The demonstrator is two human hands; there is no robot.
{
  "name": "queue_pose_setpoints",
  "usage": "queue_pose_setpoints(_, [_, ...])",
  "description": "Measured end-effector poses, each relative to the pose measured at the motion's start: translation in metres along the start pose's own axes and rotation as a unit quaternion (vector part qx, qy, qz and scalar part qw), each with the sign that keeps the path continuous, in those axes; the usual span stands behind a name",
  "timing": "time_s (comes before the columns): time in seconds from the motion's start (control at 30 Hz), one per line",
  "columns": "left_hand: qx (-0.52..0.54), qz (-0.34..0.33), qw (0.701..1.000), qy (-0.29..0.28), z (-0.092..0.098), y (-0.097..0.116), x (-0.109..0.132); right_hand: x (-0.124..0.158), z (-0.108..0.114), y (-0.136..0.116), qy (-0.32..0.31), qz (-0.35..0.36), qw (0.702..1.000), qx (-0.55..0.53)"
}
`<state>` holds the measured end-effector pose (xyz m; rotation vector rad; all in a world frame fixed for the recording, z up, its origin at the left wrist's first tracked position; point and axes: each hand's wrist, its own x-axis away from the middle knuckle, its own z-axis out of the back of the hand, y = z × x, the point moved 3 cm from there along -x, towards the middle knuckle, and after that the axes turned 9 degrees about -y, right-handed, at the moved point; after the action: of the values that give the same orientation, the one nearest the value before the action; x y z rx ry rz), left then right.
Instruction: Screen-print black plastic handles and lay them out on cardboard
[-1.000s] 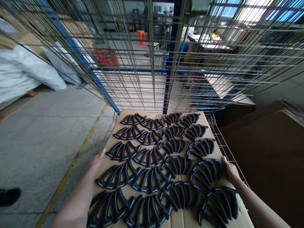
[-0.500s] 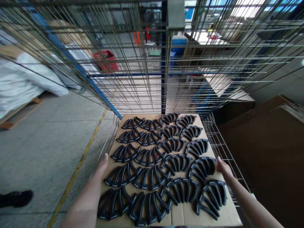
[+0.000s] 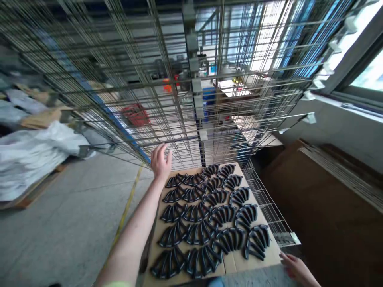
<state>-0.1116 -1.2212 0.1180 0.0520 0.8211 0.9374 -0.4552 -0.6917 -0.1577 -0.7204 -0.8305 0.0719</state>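
Note:
A brown cardboard sheet (image 3: 229,263) lies on a wire shelf, covered with rows of black curved handle-like parts (image 3: 203,233) fanned out in groups. My left hand (image 3: 161,161) is raised above the sheet's far left corner, close to the rack's wires, fingers apart and slightly curled, holding nothing. Low at the right, my right hand (image 3: 296,268) is at the near right corner of the sheet, thumb and fingers closed on its edge. Blur hides part of the lower fingers.
Stacked wire shelves (image 3: 167,83) of the rack rise in front and overhead, with a blue post (image 3: 119,125) on the left. Large brown boards (image 3: 308,191) lean at the right under a window. White sacks (image 3: 44,155) lie on a pallet at the left.
My left hand has gone from the sheet's left side up to its far left corner. My right hand has shifted to the near right corner. The view has tilted up and swung.

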Motion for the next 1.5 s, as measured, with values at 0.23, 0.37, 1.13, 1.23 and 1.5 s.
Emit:
queue_pose_setpoints(0.23, [-0.021,-0.079,0.994,-0.073,0.015,0.079,-0.063,0.089,-0.002,0.042,-0.096,-0.074,0.990,-0.066])
queue_pose_setpoints(0.37, [0.026,-0.026,0.991,-0.125,0.009,0.073,-0.042,0.116,-0.008,0.056,-0.094,-0.049,0.994,0.002])
queue_pose_setpoints(1.13, [0.003,-0.063,0.977,-0.205,0.010,0.074,0.143,0.056,-0.255,0.052,-0.219,0.166,0.851,0.448])
queue_pose_setpoints(1.23, [-0.012,-0.073,0.978,-0.194,0.004,0.066,0.148,0.035,-0.289,0.040,-0.232,0.196,0.826,0.475])
queue_pose_setpoints(1.5, [-0.040,-0.071,0.979,-0.184,-0.006,0.055,0.153,0.012,-0.327,0.031,-0.246,0.218,0.787,0.522])
